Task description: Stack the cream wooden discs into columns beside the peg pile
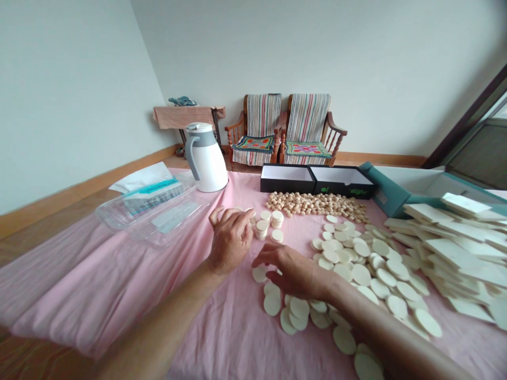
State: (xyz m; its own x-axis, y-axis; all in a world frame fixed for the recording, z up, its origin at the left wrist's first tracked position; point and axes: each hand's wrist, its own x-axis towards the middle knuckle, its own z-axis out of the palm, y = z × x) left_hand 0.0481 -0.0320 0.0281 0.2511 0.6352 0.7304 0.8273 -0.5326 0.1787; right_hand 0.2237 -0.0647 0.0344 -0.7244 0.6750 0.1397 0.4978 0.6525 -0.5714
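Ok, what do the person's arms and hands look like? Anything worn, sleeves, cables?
Nothing worn shows on either side. The bare left hand and bare right hand have no gloves, and the bare left forearm and bare right forearm show no sleeves. No cables, markings or sensors are visible, and no watch or ring that I can make out.

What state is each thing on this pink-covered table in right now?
left hand: fingers curled, next to the disc stacks
right hand: palm down, fingers curled above the loose discs
loose cream discs: spread flat, many overlapping
disc stacks: short upright piles
tan pellets: loose, in a wide heap
black boxes: open, side by side
white carafe: upright, lid on
cream slabs: piled loosely, overlapping
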